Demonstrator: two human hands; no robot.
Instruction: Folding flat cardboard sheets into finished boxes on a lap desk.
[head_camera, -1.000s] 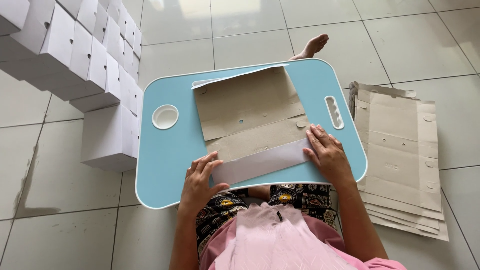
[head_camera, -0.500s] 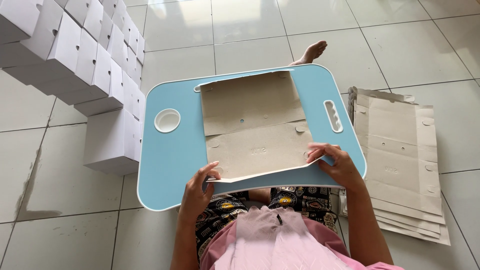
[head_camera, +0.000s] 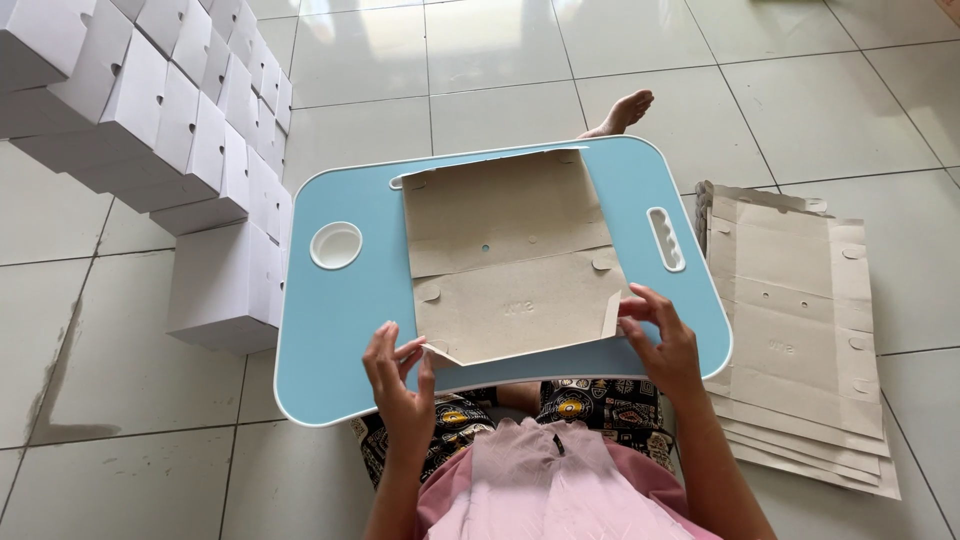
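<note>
Left hand (head_camera: 400, 385) and right hand (head_camera: 662, 345) both pinching near corners of flat cardboard box blank (head_camera: 510, 265) on blue lap table (head_camera: 340, 320), blank stack (head_camera: 800, 320) at right

both hands (head_camera: 400, 385) (head_camera: 662, 340) forward, fingers pinched shut.

A blue desk (head_camera: 340, 330) is carrying a flat cardboard sheet (head_camera: 510, 265), seemingly lying unfolded; the floor (head_camera: 500, 60) is bearing the desk.

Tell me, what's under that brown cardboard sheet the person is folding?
The cardboard sheet lies on a light blue lap tray, whose surface shows all around it. Whatever sits directly beneath the sheet is covered.
</note>
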